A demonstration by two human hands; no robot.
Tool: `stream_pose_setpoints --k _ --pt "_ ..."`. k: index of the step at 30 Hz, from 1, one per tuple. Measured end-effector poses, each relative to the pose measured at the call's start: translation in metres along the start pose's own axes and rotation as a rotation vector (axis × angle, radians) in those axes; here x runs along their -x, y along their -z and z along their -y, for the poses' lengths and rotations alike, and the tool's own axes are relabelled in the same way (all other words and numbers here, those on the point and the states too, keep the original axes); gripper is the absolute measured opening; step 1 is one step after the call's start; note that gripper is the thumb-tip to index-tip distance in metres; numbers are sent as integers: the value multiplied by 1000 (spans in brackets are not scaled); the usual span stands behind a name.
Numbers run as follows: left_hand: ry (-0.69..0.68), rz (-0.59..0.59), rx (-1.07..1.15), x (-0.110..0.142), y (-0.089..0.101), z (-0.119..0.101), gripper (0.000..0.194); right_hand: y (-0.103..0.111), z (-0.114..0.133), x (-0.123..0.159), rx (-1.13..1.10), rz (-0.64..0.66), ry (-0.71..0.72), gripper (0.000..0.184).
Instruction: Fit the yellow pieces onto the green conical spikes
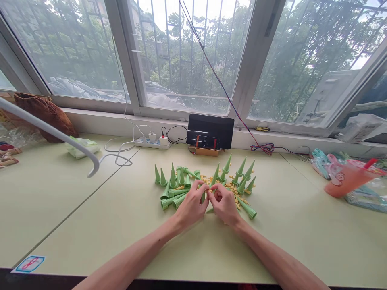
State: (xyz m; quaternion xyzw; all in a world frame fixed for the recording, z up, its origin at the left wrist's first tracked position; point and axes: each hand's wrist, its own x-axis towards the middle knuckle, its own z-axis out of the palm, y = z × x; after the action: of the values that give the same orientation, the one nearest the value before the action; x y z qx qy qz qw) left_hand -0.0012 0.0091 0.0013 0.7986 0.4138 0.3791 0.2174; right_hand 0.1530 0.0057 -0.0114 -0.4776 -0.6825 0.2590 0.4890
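Observation:
My left hand (193, 203) is closed around a green plastic cone spike (202, 197), most of which its fingers hide. Thumb and forefinger of my right hand (224, 204) pinch a small yellow plastic piece where both hands' fingertips meet. To the left lie several loose green spikes (178, 192), some on their sides, with a few standing points up (157, 175). Beyond my right hand, more green spikes (241, 167) stand upright, with yellow pieces (235, 189) scattered among them. One spike (249, 210) lies on its side right of my right hand.
A tablet (223, 125) and a phone (207, 142) lean at the back near a power strip (152, 142). On the right stands a cup with a red straw (341, 181). A white curved lamp arm (60, 129) crosses the left side. A tissue pack (82, 147) lies behind it.

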Motion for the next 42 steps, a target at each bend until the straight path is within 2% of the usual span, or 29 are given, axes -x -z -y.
stream_pose_setpoints --k 8,15,22,28,37,42 --pt "-7 3 9 0 1 -1 15 -1 -5 -1 0 -19 -9 33" --pt "-2 -4 1 0 0 1 20 -1 -3 0 11 14 5 21" --pt "-6 4 7 0 -1 0 15 -2 -5 -2 7 -13 -2 34" --pt "0 -6 11 0 0 -1 19 0 -2 0 9 8 10 20" --pt "8 11 19 1 1 -1 15 0 -3 -1 -3 -3 -3 33" --pt "1 -2 5 0 0 0 18 0 -3 -1 12 5 3 23"
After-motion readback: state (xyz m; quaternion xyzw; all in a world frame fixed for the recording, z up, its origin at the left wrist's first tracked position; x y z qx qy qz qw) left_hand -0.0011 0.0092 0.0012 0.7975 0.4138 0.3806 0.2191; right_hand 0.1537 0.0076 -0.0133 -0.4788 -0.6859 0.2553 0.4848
